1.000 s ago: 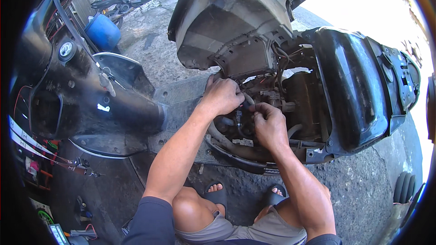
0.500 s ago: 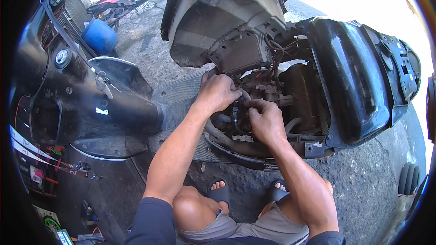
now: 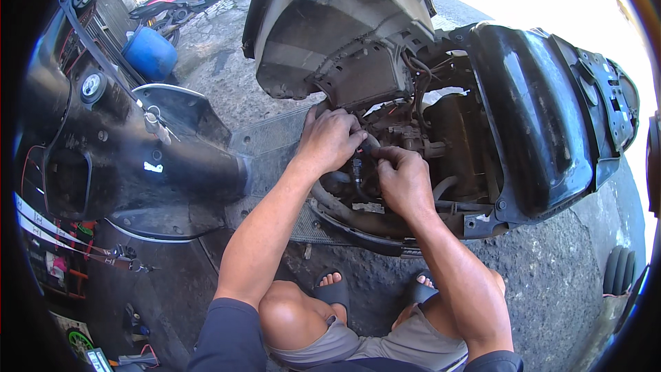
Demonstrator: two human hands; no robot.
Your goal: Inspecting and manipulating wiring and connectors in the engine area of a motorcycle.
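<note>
Both my hands are inside the opened engine bay of a black scooter (image 3: 530, 124). My left hand (image 3: 332, 139) is closed, its thumb and fingertips pinched at a short dark hose (image 3: 372, 142) by the engine. Close on its right, my right hand (image 3: 405, 178) is closed too, thumb against bent forefinger at the lower end of that spot. The fingers hide what exactly each one grips. Just below the fingertips stands a black ribbed fitting (image 3: 357, 167) with a thin cable. The engine (image 3: 406, 136) lies beyond my right hand.
The dark underseat box (image 3: 337, 34) is tipped up behind my hands. The footboard (image 3: 268, 138) and front panel (image 3: 179, 165), with keys (image 3: 153, 120) hanging, are at left. A blue barrel (image 3: 150, 54) and a red scooter (image 3: 182, 3) stand far left.
My right hand has shifted slightly upward, its fingertips nearer my left hand's. The left hand stays almost in place.
</note>
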